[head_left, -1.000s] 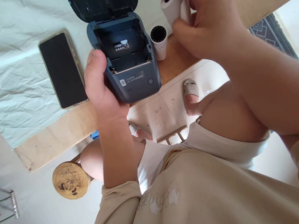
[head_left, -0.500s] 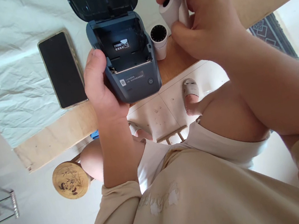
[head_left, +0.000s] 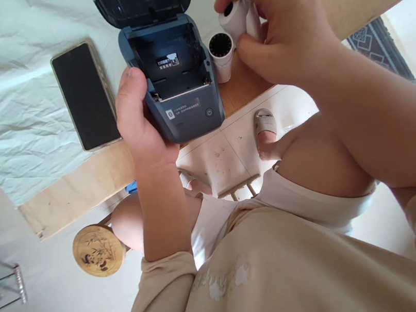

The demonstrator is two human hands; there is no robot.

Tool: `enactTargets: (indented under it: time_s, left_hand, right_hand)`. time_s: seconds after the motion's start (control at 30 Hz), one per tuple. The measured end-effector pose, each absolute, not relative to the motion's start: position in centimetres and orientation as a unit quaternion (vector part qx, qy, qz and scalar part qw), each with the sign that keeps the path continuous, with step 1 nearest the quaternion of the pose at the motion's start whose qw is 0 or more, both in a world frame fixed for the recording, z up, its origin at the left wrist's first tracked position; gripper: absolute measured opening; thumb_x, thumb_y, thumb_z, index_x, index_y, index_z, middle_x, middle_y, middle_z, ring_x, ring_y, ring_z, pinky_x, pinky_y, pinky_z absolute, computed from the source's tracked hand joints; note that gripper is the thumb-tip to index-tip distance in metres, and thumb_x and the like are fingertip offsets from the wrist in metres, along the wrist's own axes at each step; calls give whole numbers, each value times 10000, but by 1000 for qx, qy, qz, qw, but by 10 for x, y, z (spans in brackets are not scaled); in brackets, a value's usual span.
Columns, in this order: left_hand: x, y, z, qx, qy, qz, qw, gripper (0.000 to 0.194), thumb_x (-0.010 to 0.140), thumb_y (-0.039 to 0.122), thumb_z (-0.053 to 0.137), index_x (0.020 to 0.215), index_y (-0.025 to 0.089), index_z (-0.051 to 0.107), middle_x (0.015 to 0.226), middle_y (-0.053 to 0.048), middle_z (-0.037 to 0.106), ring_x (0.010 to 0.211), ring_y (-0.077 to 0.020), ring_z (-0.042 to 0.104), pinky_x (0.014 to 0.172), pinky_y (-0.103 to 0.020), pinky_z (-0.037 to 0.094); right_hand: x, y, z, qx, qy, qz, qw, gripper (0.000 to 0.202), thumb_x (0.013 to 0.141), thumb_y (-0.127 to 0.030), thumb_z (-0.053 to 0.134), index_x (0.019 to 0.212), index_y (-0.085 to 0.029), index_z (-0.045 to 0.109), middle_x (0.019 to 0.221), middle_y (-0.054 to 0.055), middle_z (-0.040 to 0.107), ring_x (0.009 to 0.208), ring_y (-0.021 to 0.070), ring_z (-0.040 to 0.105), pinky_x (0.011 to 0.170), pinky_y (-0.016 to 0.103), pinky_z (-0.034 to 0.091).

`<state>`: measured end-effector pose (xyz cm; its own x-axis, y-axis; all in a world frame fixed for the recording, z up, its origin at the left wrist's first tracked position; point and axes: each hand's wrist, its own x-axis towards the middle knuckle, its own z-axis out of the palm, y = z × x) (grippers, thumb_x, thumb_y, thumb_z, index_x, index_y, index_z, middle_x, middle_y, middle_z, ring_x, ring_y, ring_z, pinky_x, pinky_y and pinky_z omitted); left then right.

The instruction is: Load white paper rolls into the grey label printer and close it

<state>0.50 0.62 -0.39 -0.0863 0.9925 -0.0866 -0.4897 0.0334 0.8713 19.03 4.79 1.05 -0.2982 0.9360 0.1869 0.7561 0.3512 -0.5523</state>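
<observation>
Shirt [head_left: 306, 266]: tan, short loose sleeves [head_left: 167, 274], bottom of the frame
Print [head_left: 241, 275]: whitish, patchy, lower centre
Shorts [head_left: 300, 197]: off-white, centre
Slippers [head_left: 265, 122]: pale, mid-frame

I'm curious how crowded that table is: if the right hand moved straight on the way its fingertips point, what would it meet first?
Probably the white roll beside the printer, just ahead of the right hand. Depth is unclear, so it might instead pass over and meet the printer.
</observation>
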Motion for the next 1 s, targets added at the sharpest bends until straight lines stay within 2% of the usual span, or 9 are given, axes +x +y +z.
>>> enactTargets:
  time_s: [0.3,0.43,0.6,0.8,1.0]
  left_hand:
    - [4,9,-14,313,367,654,583,459,771,656,440,690,208,504,711,-55,505,973,-256,597,669,-323,410]
    - [5,9,-13,312,359,661,580,444,784,625,458,717,188,502,724,-51,507,972,-246,601,657,-298,380]
    - [5,8,-11,303,359,655,593,425,776,632,461,695,220,524,716,-55,540,936,-251,603,640,-306,354]
    - [4,9,-12,301,350,664,589,347,793,551,485,664,242,578,723,-63,559,945,-261,603,684,-347,383]
    - [5,9,-11,300,355,661,589,373,787,574,464,636,251,574,726,-64,573,931,-267,603,740,-391,424]
  right_hand:
    - [189,49,11,-540,-785,190,237,426,703,-205,421,1100,-247,570,1089,2,485,1019,29,465,895,206,398]
    - [188,48,13,-544,-782,196,232,436,705,-214,408,1108,-240,572,1095,0,481,1021,21,463,904,194,392]
    - [188,48,12,-542,-782,199,234,440,704,-236,417,1115,-245,574,1101,-1,474,1040,26,468,919,196,394]
    - [189,48,12,-539,-784,202,232,417,719,-257,431,1112,-249,572,1109,-1,475,1053,32,473,942,203,407]
    - [188,48,12,-535,-786,203,232,397,732,-253,441,1106,-248,575,1099,-1,480,1047,34,468,952,213,414]
